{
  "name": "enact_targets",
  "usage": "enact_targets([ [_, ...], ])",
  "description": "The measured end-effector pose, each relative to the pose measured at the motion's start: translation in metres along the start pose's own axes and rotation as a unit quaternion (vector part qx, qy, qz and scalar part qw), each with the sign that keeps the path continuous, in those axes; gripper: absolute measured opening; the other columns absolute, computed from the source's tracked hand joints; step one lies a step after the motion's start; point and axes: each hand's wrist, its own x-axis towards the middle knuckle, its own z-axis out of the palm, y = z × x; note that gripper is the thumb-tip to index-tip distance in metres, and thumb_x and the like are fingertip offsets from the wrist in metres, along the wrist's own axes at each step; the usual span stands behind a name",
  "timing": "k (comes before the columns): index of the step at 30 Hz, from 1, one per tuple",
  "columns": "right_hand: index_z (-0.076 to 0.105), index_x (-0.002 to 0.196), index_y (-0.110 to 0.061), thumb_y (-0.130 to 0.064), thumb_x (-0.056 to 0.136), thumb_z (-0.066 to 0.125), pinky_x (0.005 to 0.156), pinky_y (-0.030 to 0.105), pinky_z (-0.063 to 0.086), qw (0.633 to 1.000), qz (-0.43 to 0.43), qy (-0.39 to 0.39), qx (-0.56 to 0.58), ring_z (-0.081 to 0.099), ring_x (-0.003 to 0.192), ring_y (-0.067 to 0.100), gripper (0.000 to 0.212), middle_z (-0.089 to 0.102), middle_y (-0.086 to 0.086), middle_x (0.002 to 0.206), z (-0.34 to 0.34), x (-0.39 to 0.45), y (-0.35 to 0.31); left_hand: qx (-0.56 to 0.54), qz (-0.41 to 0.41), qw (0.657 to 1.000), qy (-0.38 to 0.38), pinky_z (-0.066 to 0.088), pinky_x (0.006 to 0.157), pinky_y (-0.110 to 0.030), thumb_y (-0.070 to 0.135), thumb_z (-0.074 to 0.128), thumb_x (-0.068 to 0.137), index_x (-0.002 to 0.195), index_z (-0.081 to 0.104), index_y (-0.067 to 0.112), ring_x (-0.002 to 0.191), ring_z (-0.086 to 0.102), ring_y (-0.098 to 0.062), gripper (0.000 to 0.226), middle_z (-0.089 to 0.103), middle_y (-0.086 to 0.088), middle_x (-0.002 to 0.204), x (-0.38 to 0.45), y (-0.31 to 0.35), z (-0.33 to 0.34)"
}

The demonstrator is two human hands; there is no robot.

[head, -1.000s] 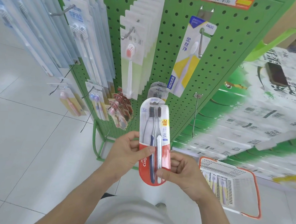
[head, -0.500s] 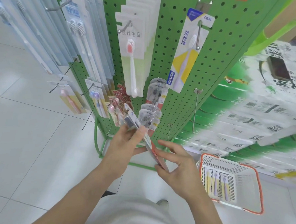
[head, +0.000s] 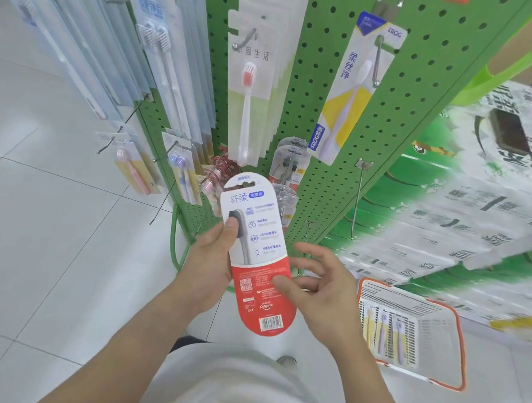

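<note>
Toothbrush pack (head: 257,256): long axis upright, between the hands | left hand (head: 207,260) grips its left edge | right hand (head: 319,284) spread, thumb touching its red base | basket (head: 457,344) near right.

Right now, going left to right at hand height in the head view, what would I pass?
left hand → toothbrush pack it holds → right hand → orange basket on the floor.

- Toothbrush pack (head: 256,253) before pegboard rack (head: 333,118), between left hand (head: 207,260) and right hand (head: 322,284).
- Basket (head: 462,350) on floor (head: 40,251), right of right hand; packs (head: 387,334) inside.
- Stacked cartons (head: 443,210) right of pegboard rack.
</note>
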Motion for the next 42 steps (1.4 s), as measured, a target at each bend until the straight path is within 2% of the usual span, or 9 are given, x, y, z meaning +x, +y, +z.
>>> enact_targets([
  [6,0.072,0.099,-0.006,0.0,0.071,0.085,0.067,0.026,0.057,0.998,0.016,-0.052,0.025,0.072,0.07,0.017,0.032,0.078,0.009,0.086,-0.011,0.006,0.007,0.123,0.056,0.99,-0.047,0.061,0.082,-0.033,0.017,0.057,0.098,0.123,0.063,0.017,0.103,0.074,-0.021,0.025,0.076,0.001,0.114,0.0,0.007,-0.005],
  [13,0.071,0.095,-0.003,-0.009,0.067,0.087,0.067,0.04,0.062,0.989,0.075,-0.073,0.101,0.074,0.078,0.029,0.033,0.076,0.022,0.094,-0.008,0.01,0.017,0.183,0.093,0.977,-0.05,0.062,0.077,-0.031,0.004,0.073,0.087,0.121,0.063,0.019,0.098,0.075,-0.017,0.038,0.078,0.006,0.108,0.002,0.007,-0.008],
  [22,0.066,0.12,-0.007,-0.003,0.068,0.089,0.087,0.038,0.058,0.969,0.15,-0.193,0.029,0.074,0.099,0.032,0.057,0.076,0.015,0.107,-0.018,0.012,0.018,0.156,0.058,0.985,-0.044,0.062,0.08,-0.039,0.026,0.074,0.076,0.117,0.065,0.02,0.097,0.075,-0.022,0.043,0.078,0.001,0.107,0.008,0.004,-0.004],
  [26,0.07,0.115,-0.007,0.002,0.072,0.085,0.085,0.037,0.058,0.967,0.134,-0.215,0.028,0.075,0.096,0.032,0.047,0.076,0.018,0.105,-0.023,0.008,0.016,0.13,0.003,0.991,0.005,0.061,0.075,-0.04,0.022,0.073,0.087,0.116,0.066,0.017,0.092,0.076,-0.023,0.03,0.079,-0.002,0.102,0.015,0.002,0.0],
  [32,0.073,0.114,-0.008,-0.004,0.077,0.084,0.092,0.042,0.058,0.96,0.123,-0.252,0.016,0.073,0.101,0.035,0.039,0.076,0.016,0.109,-0.027,0.01,0.02,0.111,-0.046,0.989,0.081,0.055,0.095,-0.057,0.053,0.071,0.075,0.101,0.075,0.022,0.099,0.074,-0.029,0.041,0.079,-0.002,0.098,0.021,0.006,-0.001],
  [35,0.074,0.109,-0.009,-0.015,0.08,0.083,0.091,0.043,0.057,0.97,0.115,-0.212,0.013,0.074,0.099,0.033,0.031,0.077,0.012,0.105,-0.03,0.013,0.024,0.11,-0.034,0.988,0.1,0.056,0.092,-0.058,0.047,0.066,0.09,0.1,0.074,0.022,0.098,0.074,-0.03,0.028,0.079,-0.002,0.096,0.021,0.005,0.0],
  [37,0.075,0.104,-0.02,-0.03,0.078,0.081,0.087,0.039,0.057,0.992,0.08,-0.098,-0.022,0.074,0.095,0.026,0.029,0.078,0.001,0.101,-0.024,0.016,0.028,0.122,-0.019,0.984,0.13,0.058,0.088,-0.058,0.042,0.065,0.093,0.096,0.073,0.023,0.095,0.075,-0.03,0.021,0.079,-0.002,0.093,0.021,0.003,0.001],
  [40,0.069,0.102,-0.034,-0.037,0.083,0.081,0.088,0.023,0.051,0.984,-0.068,0.096,-0.137,0.068,0.097,0.008,0.022,0.072,-0.012,0.1,-0.007,0.017,0.026,0.135,-0.003,0.978,0.158,0.061,0.079,-0.058,0.036,0.062,0.098,0.096,0.072,0.019,0.09,0.075,-0.031,0.021,0.077,-0.014,0.095,0.018,-0.002,0.005],
  [42,0.067,0.11,-0.033,-0.045,0.086,0.074,0.093,0.02,0.044,0.947,-0.184,0.073,-0.252,0.059,0.104,0.004,0.028,0.064,-0.015,0.108,0.004,0.015,0.023,0.13,0.005,0.982,0.134,0.063,0.073,-0.053,0.029,0.057,0.102,0.107,0.069,0.012,0.089,0.075,-0.034,0.022,0.073,-0.025,0.101,0.015,-0.005,0.01],
])
